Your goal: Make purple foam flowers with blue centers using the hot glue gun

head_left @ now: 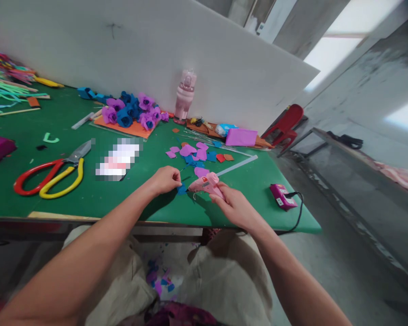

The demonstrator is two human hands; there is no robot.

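Note:
My right hand [233, 203] is wrapped around the handle of a pink hot glue gun [204, 183], its nozzle pointing left. A long translucent glue stick [238, 165] sticks out of the back of the gun. Just left of the nozzle, my left hand [166, 180] is closed in a pinch on a small blue paper piece [182, 189], low over the table. Behind both hands lie loose purple petals [187, 150], along with blue, red and brown bits. Part of the blue piece is hidden by my fingertips.
Red-and-yellow-handled scissors [63, 170] lie left, beside a pixelated rectangular area. Purple and blue paper flowers [131, 111] rest on orange sheets. A pink bottle [184, 96] stands against the white board [122, 54]. A magenta box with a black cord [283, 196] sits near the green table's right edge.

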